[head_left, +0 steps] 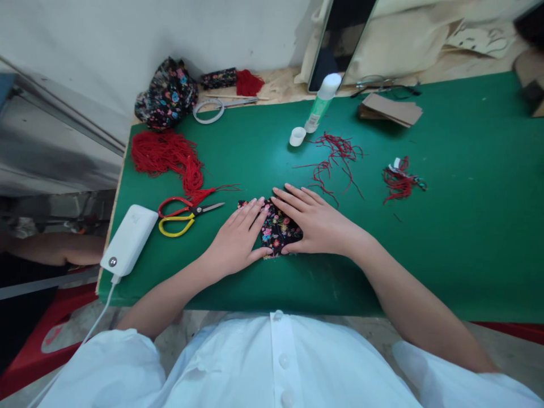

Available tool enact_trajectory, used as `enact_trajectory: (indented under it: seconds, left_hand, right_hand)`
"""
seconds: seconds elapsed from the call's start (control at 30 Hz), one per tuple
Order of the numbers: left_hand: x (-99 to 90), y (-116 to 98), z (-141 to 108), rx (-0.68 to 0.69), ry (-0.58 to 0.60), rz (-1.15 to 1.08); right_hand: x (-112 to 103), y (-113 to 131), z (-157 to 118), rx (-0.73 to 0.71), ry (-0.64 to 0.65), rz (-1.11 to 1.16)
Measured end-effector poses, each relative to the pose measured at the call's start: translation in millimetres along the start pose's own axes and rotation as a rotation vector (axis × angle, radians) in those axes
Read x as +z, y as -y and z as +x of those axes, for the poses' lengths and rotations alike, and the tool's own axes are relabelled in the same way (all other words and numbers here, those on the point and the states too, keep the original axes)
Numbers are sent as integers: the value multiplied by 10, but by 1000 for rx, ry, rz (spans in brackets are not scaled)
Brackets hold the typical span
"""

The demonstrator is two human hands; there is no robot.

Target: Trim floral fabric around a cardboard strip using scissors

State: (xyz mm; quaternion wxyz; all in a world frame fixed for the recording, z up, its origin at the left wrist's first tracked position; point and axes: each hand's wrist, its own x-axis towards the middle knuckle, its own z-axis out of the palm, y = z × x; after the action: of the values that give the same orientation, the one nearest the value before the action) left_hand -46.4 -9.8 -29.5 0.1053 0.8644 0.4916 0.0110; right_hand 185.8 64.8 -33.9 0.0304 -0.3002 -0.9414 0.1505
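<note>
A small piece of black floral fabric (pixel 278 229) lies flat on the green table mat (pixel 467 238), close to its front edge. My left hand (pixel 238 235) rests on the fabric's left part, palm down with fingers stretched out. Over the right part lies my right hand (pixel 321 224), its fingers spread and its thumb near the lower edge. Both hands cover much of the cloth, so its full outline is hidden. Left of my left hand are scissors (pixel 191 215) with one red and one yellow handle, blades partly apart.
Red tassel threads (pixel 165 156), bunched floral fabric (pixel 168 96) and a white tape roll (pixel 208 111) lie back left. A power bank (pixel 130 238) sits at the left edge. Behind my hands are a glue stick (pixel 321 105), its cap (pixel 297 136) and thread scraps (pixel 335 158); cardboard pieces (pixel 391 109) lie farther right.
</note>
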Motion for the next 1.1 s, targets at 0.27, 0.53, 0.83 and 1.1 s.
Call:
enact_trajectory:
  seconds: [0.27,0.53,0.83,1.1]
  left_hand:
    - [-22,-30,-13,-28,3,20]
    - [31,-58,-29,-63,20,51]
    - [44,-63,-22,-86,45,72]
    - [41,-72,-28,-88,8,81]
  right_hand:
    - [28,-10,-9,2,13,19]
    - [48,-30,-14,11,26,31]
    - [82,-23,-15,44,71,18]
    - [70,-25,-21,32,64,43]
